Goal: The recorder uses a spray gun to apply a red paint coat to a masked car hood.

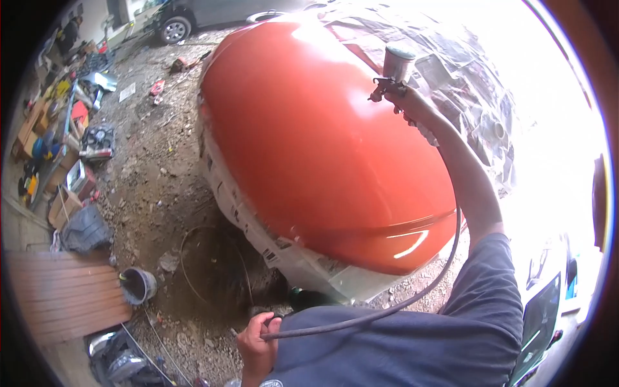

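Observation:
My right hand (pixel 411 104) is closed around the handle of a gravity-feed spray gun (pixel 387 87), whose metal cup (pixel 399 63) stands upright above it. The gun is over the far right part of a glossy orange car body panel (pixel 309 145), apparently a hood. A grey air hose (pixel 387 312) curves from the gun side down across my shirt to my left hand (pixel 258 331), which grips it low in the view. Masking paper (pixel 256 242) runs along the panel's near left edge, and printed masking sheets (pixel 449 72) cover the area behind it. The gun's trigger is partly hidden by my fingers.
Gravelly dirt ground (pixel 159 193) lies left of the panel. A bucket (pixel 138 286) stands beside a brown wooden board (pixel 67 295). Car parts, boxes and a fan (pixel 99 139) line the left side. Another vehicle (pixel 217 12) is parked behind. A glass pane (pixel 537 324) leans at lower right.

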